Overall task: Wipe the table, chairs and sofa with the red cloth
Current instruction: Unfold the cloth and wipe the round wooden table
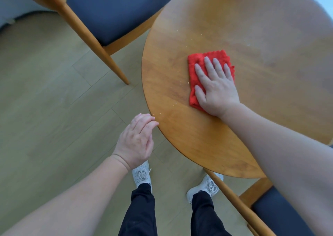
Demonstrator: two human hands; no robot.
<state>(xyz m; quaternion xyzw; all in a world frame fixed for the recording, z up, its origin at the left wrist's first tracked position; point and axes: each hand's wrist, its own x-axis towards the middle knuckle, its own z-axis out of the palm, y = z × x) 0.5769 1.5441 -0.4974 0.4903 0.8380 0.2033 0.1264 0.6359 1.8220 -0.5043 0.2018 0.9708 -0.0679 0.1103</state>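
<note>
Right hand (pixel 217 86) flat, fingers straight, pressing folded red cloth (pixel 193 77) onto round wooden surface (pixel 207 28), centre-right of frame. Left hand (pixel 137 142) loosely curled, holding nothing, fingertips at surface's edge.

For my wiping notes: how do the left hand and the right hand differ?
The right hand lies flat, pressing the folded red cloth on the round wooden table; the left hand holds nothing. The right hand is over the table; the left hand curls at its edge. Both are bare.
</note>
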